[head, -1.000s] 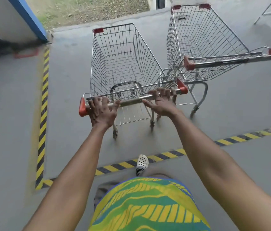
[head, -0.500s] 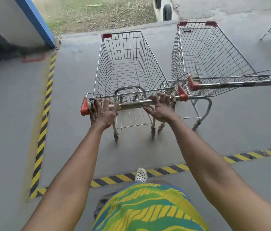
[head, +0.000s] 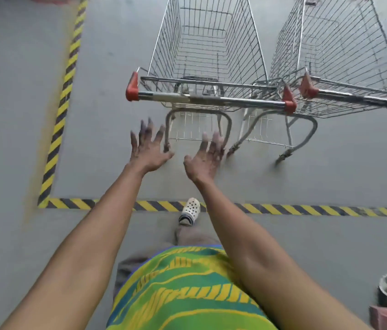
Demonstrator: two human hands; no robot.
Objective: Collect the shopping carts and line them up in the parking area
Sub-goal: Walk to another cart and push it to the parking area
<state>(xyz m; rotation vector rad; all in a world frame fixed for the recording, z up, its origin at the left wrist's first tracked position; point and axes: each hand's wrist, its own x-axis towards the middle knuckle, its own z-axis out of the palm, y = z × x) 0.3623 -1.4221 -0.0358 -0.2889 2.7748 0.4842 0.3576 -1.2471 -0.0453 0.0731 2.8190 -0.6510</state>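
Nearest us, our left hand [head: 148,152] and right hand [head: 205,157] hang in the air with fingers spread and straight, holding nothing and touching nothing. They sit close together, below and short of the handle bar [head: 211,100] of the near cart [head: 208,51]. Our shoe [head: 190,210] rests on the striped floor line [head: 306,209], so we stand at the edge of the marked bay.

The cart lies straight ahead and slightly to our right, inside the striped lines. Its handle runs crosswise to us, and its basket stretches away from us. Both hands look about equally near the bar; the left lines up under its left half, the right under its middle.

Beyond it to the right, a second cart [head: 340,46] stands just beside the first, the red end caps near each other. We judge the near cart parked, roughly in line with its neighbour, with our hands free for another.
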